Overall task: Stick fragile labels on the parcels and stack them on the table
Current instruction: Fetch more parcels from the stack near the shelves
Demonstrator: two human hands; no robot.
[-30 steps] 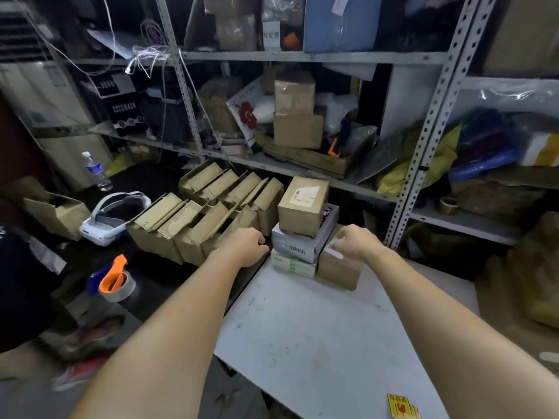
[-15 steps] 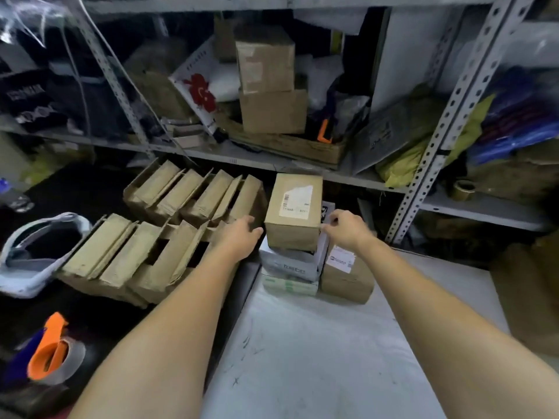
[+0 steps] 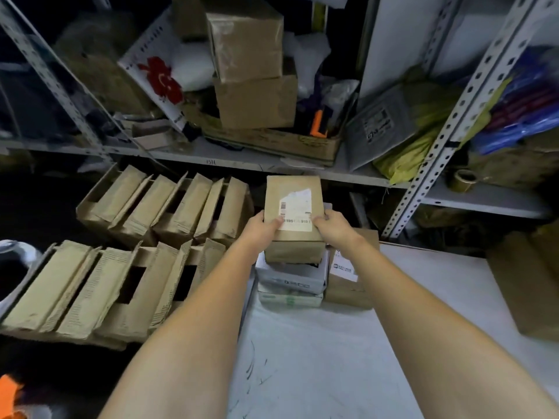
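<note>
Left hand (image 3: pixel 260 230) and right hand (image 3: pixel 332 225) are clasping the brown box (image 3: pixel 295 252) by its sides, atop the white box (image 3: pixel 290 275) at the table's (image 3: pixel 332 373) far edge; possibly lifting. Best raising it level, not dragging the one beneath.

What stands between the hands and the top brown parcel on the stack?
Nothing visible does. The left hand and the right hand grip the parcel at its near corners, with their thumbs on its top beside the white label. The parcel lies atop the white box, above the table.
</note>
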